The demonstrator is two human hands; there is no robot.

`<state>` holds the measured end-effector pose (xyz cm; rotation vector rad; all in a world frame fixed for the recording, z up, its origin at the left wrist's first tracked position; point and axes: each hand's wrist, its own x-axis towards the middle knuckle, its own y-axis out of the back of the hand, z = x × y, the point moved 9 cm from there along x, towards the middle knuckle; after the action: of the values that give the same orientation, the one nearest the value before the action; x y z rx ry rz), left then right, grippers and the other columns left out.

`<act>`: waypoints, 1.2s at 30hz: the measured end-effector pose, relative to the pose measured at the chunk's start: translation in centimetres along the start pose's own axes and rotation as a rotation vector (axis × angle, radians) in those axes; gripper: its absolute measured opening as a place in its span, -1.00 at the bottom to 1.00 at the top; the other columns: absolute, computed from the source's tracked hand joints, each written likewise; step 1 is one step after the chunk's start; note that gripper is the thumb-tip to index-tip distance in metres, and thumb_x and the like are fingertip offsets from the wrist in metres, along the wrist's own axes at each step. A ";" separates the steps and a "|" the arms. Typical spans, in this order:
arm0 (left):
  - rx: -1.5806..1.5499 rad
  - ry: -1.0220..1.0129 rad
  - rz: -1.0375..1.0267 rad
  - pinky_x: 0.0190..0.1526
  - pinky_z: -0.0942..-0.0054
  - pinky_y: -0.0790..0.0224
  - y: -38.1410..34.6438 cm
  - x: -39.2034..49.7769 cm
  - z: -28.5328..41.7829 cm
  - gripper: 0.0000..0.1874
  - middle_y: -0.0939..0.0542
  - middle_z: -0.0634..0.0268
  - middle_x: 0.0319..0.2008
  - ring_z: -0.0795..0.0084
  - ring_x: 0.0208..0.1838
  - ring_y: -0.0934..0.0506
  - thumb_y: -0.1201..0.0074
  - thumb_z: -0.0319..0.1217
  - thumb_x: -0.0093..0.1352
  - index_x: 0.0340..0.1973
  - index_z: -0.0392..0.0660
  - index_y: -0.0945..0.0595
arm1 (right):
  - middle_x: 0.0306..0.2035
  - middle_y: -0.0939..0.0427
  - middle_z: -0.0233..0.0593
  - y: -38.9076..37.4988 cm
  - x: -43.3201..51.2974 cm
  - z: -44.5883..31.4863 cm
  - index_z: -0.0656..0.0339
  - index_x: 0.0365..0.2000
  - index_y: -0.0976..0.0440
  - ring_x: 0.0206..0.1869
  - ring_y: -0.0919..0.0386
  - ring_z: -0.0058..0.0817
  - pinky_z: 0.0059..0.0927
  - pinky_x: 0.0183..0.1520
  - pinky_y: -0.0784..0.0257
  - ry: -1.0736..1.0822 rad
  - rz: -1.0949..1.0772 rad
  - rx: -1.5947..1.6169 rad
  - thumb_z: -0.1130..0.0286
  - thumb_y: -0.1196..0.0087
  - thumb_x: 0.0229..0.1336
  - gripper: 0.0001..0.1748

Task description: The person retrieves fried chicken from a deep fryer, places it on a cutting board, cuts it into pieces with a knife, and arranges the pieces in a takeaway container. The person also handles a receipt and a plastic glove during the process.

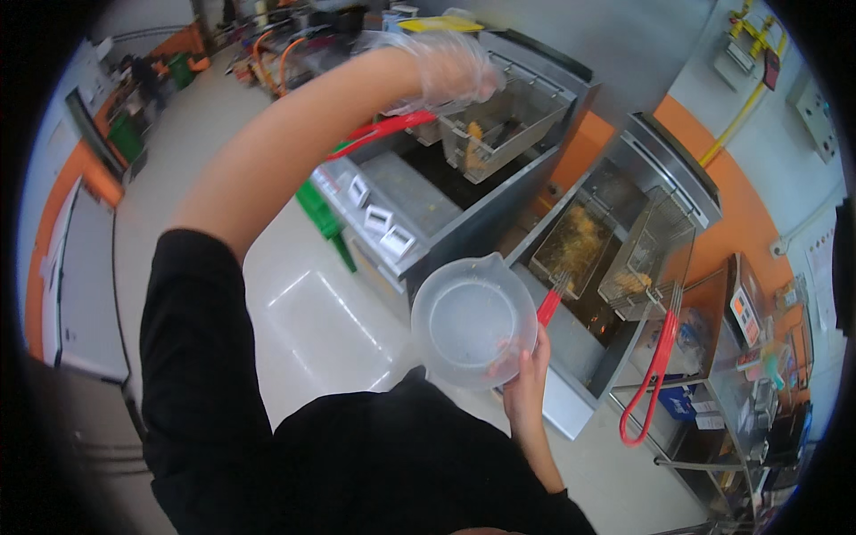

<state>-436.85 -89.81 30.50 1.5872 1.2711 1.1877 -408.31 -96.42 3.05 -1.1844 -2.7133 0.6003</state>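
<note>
My left hand (461,72), in a clear plastic glove, reaches over the left fryer, by the rim of a raised wire fry basket (498,144). Its fingertips are blurred, so whether they grip anything cannot be told. A few golden fried pieces (475,144) lie in that basket. Bare, my right hand (525,374) holds a translucent plastic jug with a pouring lip (473,321) by its lower right rim; only small crumbs show inside. In the right fryer, food fries in bubbling oil in one basket (575,237), and a raised basket (652,247) beside it holds a golden piece.
Red basket handles (659,374) jut towards me from the fryers. White timers or displays (379,219) line the left fryer's front edge, near a green plastic object (324,214). A steel shelf unit (719,394) with a scale stands at right. Far left, a person (144,77) bends near green bins.
</note>
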 end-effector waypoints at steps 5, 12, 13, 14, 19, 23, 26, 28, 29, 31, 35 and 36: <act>0.447 -0.305 -0.255 -0.28 0.17 -0.51 -14.5 11.6 -2.7 -0.83 -0.66 0.14 -0.44 0.10 -0.29 -0.64 0.00 -0.40 0.21 -0.37 -0.08 -0.68 | 0.17 -0.21 -0.10 2.3 3.2 -0.7 0.20 0.26 -0.03 0.15 -0.29 -0.33 -0.34 0.09 -0.31 0.099 0.245 -0.120 -0.08 -0.02 0.16 -0.18; 0.508 -0.387 -0.590 -0.23 0.15 -0.54 -30.0 19.0 -6.0 -0.78 -0.68 0.16 -0.24 0.12 -0.20 -0.64 -0.18 -0.37 0.18 -0.25 -0.06 -0.72 | 0.08 -0.26 -0.10 2.4 4.0 -0.6 0.21 0.24 -0.03 0.08 -0.36 -0.30 -0.25 0.11 -0.37 0.111 0.544 0.097 -0.05 -0.14 0.08 -0.12; 0.502 -0.348 -0.622 -0.23 0.15 -0.53 -30.9 19.6 -6.3 -0.76 -0.68 0.16 -0.23 0.12 -0.19 -0.64 -0.20 -0.35 0.17 -0.24 -0.06 -0.72 | 0.06 -0.27 -0.10 2.1 4.1 -0.7 0.21 0.24 -0.03 0.06 -0.37 -0.30 -0.26 0.05 -0.41 0.126 0.577 0.081 -0.07 -0.14 0.08 -0.11; 0.502 -0.311 -0.659 -0.22 0.14 -0.53 -31.5 20.0 -6.6 -0.74 -0.68 0.17 -0.22 0.12 -0.18 -0.63 -0.22 -0.33 0.16 -0.23 -0.06 -0.72 | 0.03 -0.29 -0.09 1.9 4.1 -0.8 0.22 0.23 -0.03 0.04 -0.39 -0.30 -0.27 -0.01 -0.44 0.138 0.608 0.064 -0.08 -0.14 0.08 -0.11; 0.520 -0.263 -0.798 -0.14 0.13 -0.51 -33.4 20.0 -6.3 -0.60 -0.67 0.16 -0.18 0.14 -0.15 -0.62 -0.33 -0.25 0.06 -0.17 0.00 -0.71 | -0.07 -0.34 -0.07 1.6 4.4 -0.2 0.23 0.21 -0.03 -0.10 -0.46 -0.32 -0.34 -0.30 -0.54 0.181 0.763 0.069 -0.13 -0.14 0.06 -0.09; 0.591 -0.234 -0.788 -0.24 0.13 -0.53 -34.2 19.9 -6.5 -0.71 -0.69 0.23 -0.28 0.21 -0.21 -0.64 -0.28 -0.25 0.08 -0.29 -0.03 -0.73 | -0.09 -0.34 -0.09 1.7 5.4 0.5 0.23 0.21 -0.03 -0.16 -0.48 -0.33 -0.38 -0.37 -0.53 0.202 0.796 0.082 -0.15 -0.13 0.06 -0.08; 0.533 -0.038 -0.975 -0.17 0.14 -0.51 -35.8 18.6 -7.8 -0.68 -0.66 0.26 -0.17 0.23 -0.13 -0.62 -0.28 -0.23 0.12 -0.21 0.01 -0.72 | -0.09 -0.34 -0.09 1.4 6.5 0.8 0.21 0.21 -0.04 -0.17 -0.48 -0.35 -0.40 -0.36 -0.52 0.194 0.758 0.101 -0.14 -0.12 0.07 -0.10; 0.479 -0.001 -0.996 0.00 0.17 -0.45 -36.0 18.2 -7.6 -0.63 -0.61 0.32 0.01 0.27 0.02 -0.57 -0.27 -0.22 0.16 -0.10 0.09 -0.69 | -0.12 -0.35 -0.09 1.2 7.3 0.7 0.18 0.22 -0.05 -0.21 -0.49 -0.38 -0.41 -0.37 -0.54 0.202 0.730 0.104 -0.10 -0.13 0.09 -0.14; 0.536 -0.006 -0.952 -0.01 0.19 -0.46 -35.5 18.4 -7.4 -0.64 -0.62 0.30 -0.01 0.28 0.00 -0.58 -0.27 -0.21 0.16 -0.11 0.09 -0.69 | -0.13 -0.36 -0.09 1.0 7.4 0.5 0.18 0.22 -0.05 -0.22 -0.50 -0.39 -0.42 -0.37 -0.54 0.224 0.706 0.100 -0.08 -0.13 0.10 -0.15; 0.618 -0.033 -0.882 -0.02 0.23 -0.47 -34.0 18.8 -6.8 -0.65 -0.63 0.28 -0.05 0.30 -0.04 -0.59 -0.26 -0.20 0.18 -0.11 0.08 -0.69 | -0.15 -0.37 -0.09 0.8 7.8 0.5 0.17 0.22 -0.05 -0.25 -0.51 -0.40 -0.42 -0.37 -0.54 0.229 0.674 0.133 -0.05 -0.14 0.11 -0.16; 0.495 0.025 -1.014 -0.11 0.25 -0.50 -29.0 18.8 -6.8 -0.71 -0.69 0.38 -0.24 0.32 -0.15 -0.63 -0.26 -0.16 0.21 -0.19 0.08 -0.71 | -0.11 -0.38 -0.09 0.7 8.2 0.9 0.22 0.21 -0.06 -0.20 -0.50 -0.39 -0.42 -0.31 -0.53 0.239 0.614 0.151 -0.04 -0.13 0.13 -0.17; 0.439 0.066 -0.963 -0.14 0.25 -0.50 -26.9 19.4 -6.9 -0.69 -0.70 0.37 -0.26 0.33 -0.17 -0.64 -0.28 -0.14 0.19 -0.20 0.05 -0.71 | -0.09 -0.36 -0.09 1.1 8.0 1.1 0.23 0.21 -0.06 -0.16 -0.48 -0.39 -0.42 -0.28 -0.52 0.241 0.650 0.134 -0.03 -0.13 0.13 -0.18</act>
<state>-449.27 -65.14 10.91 0.9455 2.0900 0.3572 -413.36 -90.30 1.23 -1.9579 -2.0306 0.6350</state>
